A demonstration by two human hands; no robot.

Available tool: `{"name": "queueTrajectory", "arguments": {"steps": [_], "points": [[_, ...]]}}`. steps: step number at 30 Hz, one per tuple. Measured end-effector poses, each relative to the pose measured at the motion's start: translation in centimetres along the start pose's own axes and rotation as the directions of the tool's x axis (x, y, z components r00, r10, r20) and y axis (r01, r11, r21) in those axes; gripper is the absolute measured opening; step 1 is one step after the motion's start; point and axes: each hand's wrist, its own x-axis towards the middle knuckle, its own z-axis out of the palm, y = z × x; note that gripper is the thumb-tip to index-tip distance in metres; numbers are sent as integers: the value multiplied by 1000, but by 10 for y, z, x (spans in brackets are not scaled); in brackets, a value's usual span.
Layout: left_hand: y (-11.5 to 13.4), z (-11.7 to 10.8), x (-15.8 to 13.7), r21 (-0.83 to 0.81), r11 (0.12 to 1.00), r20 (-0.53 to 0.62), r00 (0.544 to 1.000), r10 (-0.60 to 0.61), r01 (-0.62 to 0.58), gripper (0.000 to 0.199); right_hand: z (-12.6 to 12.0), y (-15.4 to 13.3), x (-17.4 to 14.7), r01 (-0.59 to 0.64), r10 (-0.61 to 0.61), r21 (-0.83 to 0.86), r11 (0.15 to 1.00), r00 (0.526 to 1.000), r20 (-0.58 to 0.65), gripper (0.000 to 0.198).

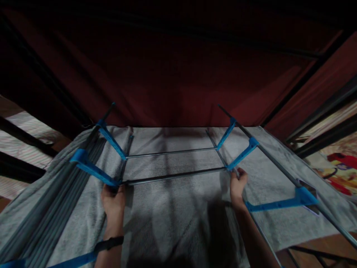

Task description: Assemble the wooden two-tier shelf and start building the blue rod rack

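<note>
A rack frame of grey metal rods and blue plastic brackets stands on the pale cloth (173,208). My left hand (113,199), with a dark band on its wrist, is closed at the near left corner, its fingers around the end of a blue bracket (95,169). Opposite it, my right hand (238,183) pinches the right lower rod (221,157), just below another blue bracket (242,153). Between the hands runs the near crossbar (175,175), and a second crossbar (173,152) lies parallel behind it. The fingers partly hide both joints.
Loose grey rods (69,197) lie bundled at the left. A dark red cloth wall (178,89) rises behind. Black bars (304,82) flank the space. On the right, a flat dark object (314,210) sits beneath a bracket, with patterned cloth (344,171) beyond.
</note>
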Motion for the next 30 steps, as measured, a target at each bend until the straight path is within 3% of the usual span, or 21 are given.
{"name": "queueTrajectory", "arguments": {"steps": [1,3,6,8,14,17,21,30], "points": [[5,0,1,-14,1000,-11,1000,-12,12,31,3,-8,-13,35,-35,-1,999,999,13,45],[12,2,3,-44,998,-36,998,-48,46,31,19,-31,-39,218,-222,45,975,955,196,37],[16,7,6,-160,985,-75,994,-79,67,30,70,-80,-72,481,-522,210,851,728,444,27],[14,11,7,-195,981,-90,995,-39,20,31,114,-113,-92,571,-620,284,770,564,545,28],[8,20,2,-132,987,-159,985,65,-86,27,236,-176,-159,805,-592,264,532,131,795,27],[6,20,1,-105,991,-149,987,68,-84,29,278,-189,-189,865,-529,277,419,-16,848,27],[1,18,0,-78,995,-144,988,56,-67,32,313,-196,-212,880,-472,312,359,-118,874,28],[6,18,-4,17,1000,-168,986,19,-16,37,328,-197,-215,858,-418,331,394,-154,896,36]]}}
